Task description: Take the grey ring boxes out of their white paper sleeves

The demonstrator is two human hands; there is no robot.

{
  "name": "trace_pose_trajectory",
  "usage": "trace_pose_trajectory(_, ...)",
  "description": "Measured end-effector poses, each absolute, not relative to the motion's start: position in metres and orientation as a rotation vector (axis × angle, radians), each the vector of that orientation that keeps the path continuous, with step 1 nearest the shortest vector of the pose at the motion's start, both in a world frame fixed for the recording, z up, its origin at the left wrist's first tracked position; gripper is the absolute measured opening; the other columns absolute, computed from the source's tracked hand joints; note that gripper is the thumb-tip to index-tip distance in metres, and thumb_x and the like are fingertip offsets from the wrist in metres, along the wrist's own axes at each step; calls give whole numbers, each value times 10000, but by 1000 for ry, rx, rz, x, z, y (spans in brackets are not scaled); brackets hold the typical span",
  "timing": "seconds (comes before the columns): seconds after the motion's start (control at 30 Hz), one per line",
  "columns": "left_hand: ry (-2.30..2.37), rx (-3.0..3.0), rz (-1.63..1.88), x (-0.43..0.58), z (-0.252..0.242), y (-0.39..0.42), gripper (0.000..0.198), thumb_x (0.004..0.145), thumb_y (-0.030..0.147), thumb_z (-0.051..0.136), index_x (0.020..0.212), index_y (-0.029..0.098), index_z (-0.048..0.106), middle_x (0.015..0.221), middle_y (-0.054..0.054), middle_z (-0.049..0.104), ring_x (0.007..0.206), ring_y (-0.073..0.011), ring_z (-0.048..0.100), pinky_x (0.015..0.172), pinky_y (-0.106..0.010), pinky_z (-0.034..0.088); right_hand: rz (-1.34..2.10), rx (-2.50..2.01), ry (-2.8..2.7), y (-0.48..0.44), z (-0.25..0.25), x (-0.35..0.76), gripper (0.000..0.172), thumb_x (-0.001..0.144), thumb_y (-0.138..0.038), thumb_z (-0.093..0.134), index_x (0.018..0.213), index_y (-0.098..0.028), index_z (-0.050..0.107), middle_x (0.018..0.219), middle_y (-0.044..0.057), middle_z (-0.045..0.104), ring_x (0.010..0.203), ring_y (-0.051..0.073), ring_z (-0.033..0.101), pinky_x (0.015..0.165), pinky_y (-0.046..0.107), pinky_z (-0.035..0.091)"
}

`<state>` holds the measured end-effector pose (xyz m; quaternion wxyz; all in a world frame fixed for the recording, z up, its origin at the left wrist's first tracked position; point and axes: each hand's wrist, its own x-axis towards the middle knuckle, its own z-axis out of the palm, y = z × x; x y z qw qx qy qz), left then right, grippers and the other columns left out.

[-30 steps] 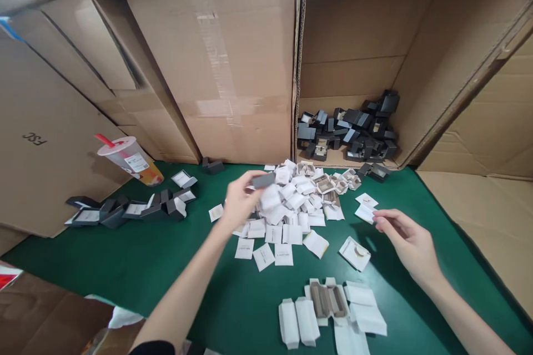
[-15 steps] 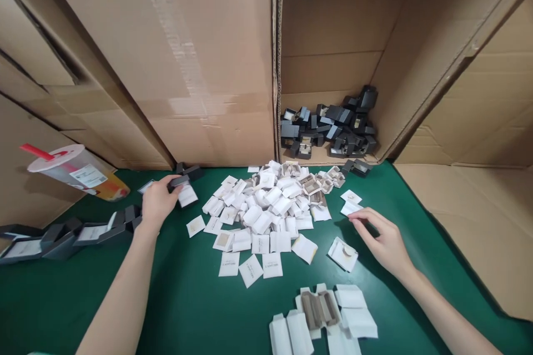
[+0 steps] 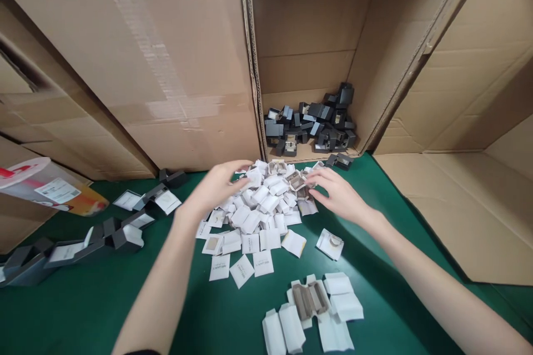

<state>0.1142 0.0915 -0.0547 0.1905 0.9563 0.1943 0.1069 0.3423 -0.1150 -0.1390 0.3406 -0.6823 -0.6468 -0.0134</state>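
Note:
A heap of small white cards and folded inserts (image 3: 260, 202) lies on the green table, some with grey-brown undersides. At its back left edge, my left hand (image 3: 216, 186) reaches in with thumb and fingers apart, holding nothing that I can see. My right hand (image 3: 341, 197) is at the heap's right side, fingers spread and tips by a grey-brown insert (image 3: 297, 181). Whether those fingertips touch it is unclear. A small white stack (image 3: 330, 244) lies in front of the right hand. Open black boxes (image 3: 154, 195) with white inside stand left of my left hand.
Larger white folded inserts (image 3: 308, 302) lie near the front. More black boxes (image 3: 97, 244) stretch along the left, below a drink cup (image 3: 58, 191) with a red straw. A cardboard carton (image 3: 308, 28) behind holds piled black boxes (image 3: 312, 125); cardboard flaps (image 3: 433, 205) border the right.
My left hand has left the black box with white inside and moved right to the heap. My right hand has moved left to the heap; the white cards beside it no longer lie there.

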Motion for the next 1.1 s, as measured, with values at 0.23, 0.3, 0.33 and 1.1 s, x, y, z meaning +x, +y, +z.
trace_pose_trajectory(0.23, 325, 2864, 112, 173, -87, 43, 373, 818, 370, 587, 1145, 200, 645, 1180, -106, 637, 1109, -303, 520, 928, -404, 421, -88, -2361, -1361, -78, -129, 397, 486, 853, -312, 539, 1302, -129, 496, 1276, 193, 545, 1180, 359, 510, 938, 501, 419)
trace_pose_trajectory(0.3, 335, 2936, 128, 174, -95, 43, 373, 805, 322, 608, 1158, 203, 632, 1184, -100, 631, 1111, -300, 507, 920, -405, 421, -137, -2481, -1246, -83, -142, 411, 543, 837, -311, 564, 1328, -100, 467, 1363, 226, 469, 1253, 388, 443, 978, 519, 385)
trace_pose_trajectory(0.33, 333, 2952, 152, 173, -98, 44, 375, 810, 293, 601, 1175, 209, 621, 1193, -93, 628, 1113, -295, 505, 919, -405, 420, -158, -2512, -1216, -87, -148, 418, 552, 833, -310, 571, 1333, -103, 462, 1398, 227, 435, 1284, 392, 409, 992, 524, 372)
trace_pose_trajectory(1.1, 469, 1531, 467, 163, -80, 57, 541, 671, 260, 782, 1183, 205, 618, 1220, -117, 616, 1102, -255, 586, 968, -429, 460, 11, -2052, -631, -136, -143, 462, 367, 702, -445, 640, 911, -155, 724, 744, 87, 717, 680, 200, 646, 593, 297, 497)
